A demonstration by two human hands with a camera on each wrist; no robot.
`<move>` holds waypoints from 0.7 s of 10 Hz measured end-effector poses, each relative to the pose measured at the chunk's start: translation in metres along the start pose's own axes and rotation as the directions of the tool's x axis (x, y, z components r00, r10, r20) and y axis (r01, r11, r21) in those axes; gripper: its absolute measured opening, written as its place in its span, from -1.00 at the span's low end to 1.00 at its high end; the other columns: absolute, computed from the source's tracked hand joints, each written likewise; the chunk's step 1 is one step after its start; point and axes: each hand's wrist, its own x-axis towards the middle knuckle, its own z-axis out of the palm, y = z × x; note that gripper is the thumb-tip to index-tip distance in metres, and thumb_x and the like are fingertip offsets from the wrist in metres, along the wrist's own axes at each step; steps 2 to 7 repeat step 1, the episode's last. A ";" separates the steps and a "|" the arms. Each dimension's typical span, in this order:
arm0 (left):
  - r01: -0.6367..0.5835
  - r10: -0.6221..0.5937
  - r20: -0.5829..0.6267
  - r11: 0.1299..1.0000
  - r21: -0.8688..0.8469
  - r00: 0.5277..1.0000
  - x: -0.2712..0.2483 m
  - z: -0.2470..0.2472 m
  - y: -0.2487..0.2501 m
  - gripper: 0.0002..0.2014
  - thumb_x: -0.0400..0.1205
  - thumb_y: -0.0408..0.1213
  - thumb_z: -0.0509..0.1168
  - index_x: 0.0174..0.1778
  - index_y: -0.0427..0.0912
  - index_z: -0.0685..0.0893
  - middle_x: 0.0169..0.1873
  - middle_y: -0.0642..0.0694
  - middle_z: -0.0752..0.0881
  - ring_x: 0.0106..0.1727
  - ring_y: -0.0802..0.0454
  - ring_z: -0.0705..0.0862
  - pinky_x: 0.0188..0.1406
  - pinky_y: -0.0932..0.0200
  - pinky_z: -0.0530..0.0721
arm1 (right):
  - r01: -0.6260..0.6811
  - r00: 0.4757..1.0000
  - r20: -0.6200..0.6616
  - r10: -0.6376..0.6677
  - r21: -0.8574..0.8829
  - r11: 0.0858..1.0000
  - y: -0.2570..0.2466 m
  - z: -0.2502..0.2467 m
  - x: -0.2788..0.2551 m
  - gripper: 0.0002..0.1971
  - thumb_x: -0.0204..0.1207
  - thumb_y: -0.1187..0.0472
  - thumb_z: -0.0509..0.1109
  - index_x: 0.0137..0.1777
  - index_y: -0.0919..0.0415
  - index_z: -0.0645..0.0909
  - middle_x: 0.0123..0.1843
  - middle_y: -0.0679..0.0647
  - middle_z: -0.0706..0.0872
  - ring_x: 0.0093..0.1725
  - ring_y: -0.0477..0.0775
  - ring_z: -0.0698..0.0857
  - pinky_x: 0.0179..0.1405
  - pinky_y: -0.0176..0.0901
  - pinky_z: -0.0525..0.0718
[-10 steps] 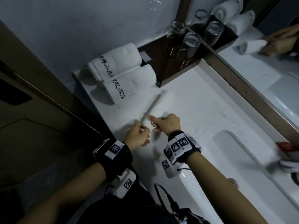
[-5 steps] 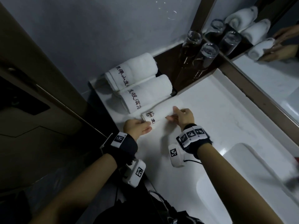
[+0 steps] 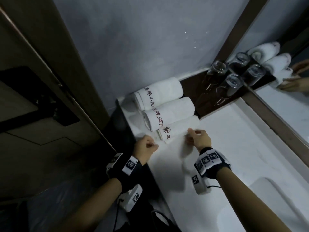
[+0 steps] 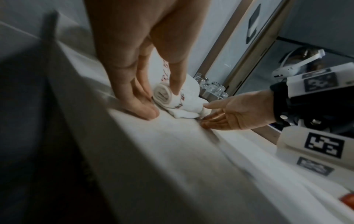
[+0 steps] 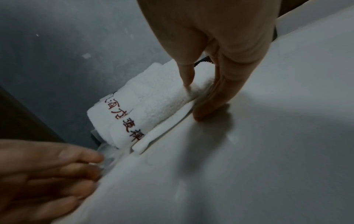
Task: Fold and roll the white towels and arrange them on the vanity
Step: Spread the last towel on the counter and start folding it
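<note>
Three rolled white towels lie side by side in the back left corner of the white vanity (image 3: pixel 234 148). The two larger rolls (image 3: pixel 160 92) (image 3: pixel 172 111) carry red lettering. Against them lies the smaller third roll (image 3: pixel 182 127) (image 4: pixel 191 104) (image 5: pixel 162 109), its loose edge flat on the counter. My right hand (image 3: pixel 192 133) (image 5: pixel 195 100) touches this roll at its right part, thumb on top, straight fingers along its near side. My left hand (image 3: pixel 151 145) (image 4: pixel 161 103) hovers just off the roll's left end, fingers relaxed and holding nothing.
Two upturned glasses (image 3: pixel 217 69) (image 3: pixel 232 82) stand on a dark tray (image 3: pixel 197 91) right of the towels. A framed mirror (image 3: pixel 284 101) runs along the right side. The sink basin (image 3: pixel 267 198) is sunk into the counter at the near right. A grey wall and a door frame close the left.
The small towel went from half rolled on the counter to a full roll pushed against the second roll. My left hand has come off its end and drawn back.
</note>
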 end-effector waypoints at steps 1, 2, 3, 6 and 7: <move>-0.048 0.053 -0.027 0.987 0.155 0.998 -0.014 -0.039 -0.024 -0.86 0.51 -0.59 0.31 -0.03 -0.45 0.63 -0.17 -0.34 0.70 -0.14 -0.14 0.66 0.00 -0.01 0.64 | -0.014 0.996 0.089 0.002 0.129 0.992 0.003 -0.002 -0.014 -0.49 0.50 0.04 0.42 0.21 0.50 0.50 0.04 0.40 0.73 0.05 0.37 0.73 0.20 0.20 0.66; -0.048 0.053 -0.027 0.987 0.155 0.998 -0.014 -0.039 -0.024 -0.86 0.51 -0.59 0.31 -0.03 -0.45 0.63 -0.17 -0.34 0.70 -0.14 -0.14 0.66 0.00 -0.01 0.64 | -0.014 0.996 0.089 0.002 0.129 0.992 0.003 -0.002 -0.014 -0.49 0.50 0.04 0.42 0.21 0.50 0.50 0.04 0.40 0.73 0.05 0.37 0.73 0.20 0.20 0.66; -0.048 0.053 -0.027 0.987 0.155 0.998 -0.014 -0.039 -0.024 -0.86 0.51 -0.59 0.31 -0.03 -0.45 0.63 -0.17 -0.34 0.70 -0.14 -0.14 0.66 0.00 -0.01 0.64 | -0.014 0.996 0.089 0.002 0.129 0.992 0.003 -0.002 -0.014 -0.49 0.50 0.04 0.42 0.21 0.50 0.50 0.04 0.40 0.73 0.05 0.37 0.73 0.20 0.20 0.66; -0.048 0.053 -0.027 0.987 0.155 0.998 -0.014 -0.039 -0.024 -0.86 0.51 -0.59 0.31 -0.03 -0.45 0.63 -0.17 -0.34 0.70 -0.14 -0.14 0.66 0.00 -0.01 0.64 | -0.014 0.996 0.089 0.002 0.129 0.992 0.003 -0.002 -0.014 -0.49 0.50 0.04 0.42 0.21 0.50 0.50 0.04 0.40 0.73 0.05 0.37 0.73 0.20 0.20 0.66; -0.048 0.053 -0.027 0.987 0.155 0.998 -0.014 -0.039 -0.024 -0.86 0.51 -0.59 0.31 -0.03 -0.45 0.63 -0.17 -0.34 0.70 -0.14 -0.14 0.66 0.00 -0.01 0.64 | -0.014 0.996 0.089 0.002 0.129 0.992 0.003 -0.002 -0.014 -0.49 0.50 0.04 0.42 0.21 0.50 0.50 0.04 0.40 0.73 0.05 0.37 0.73 0.20 0.20 0.66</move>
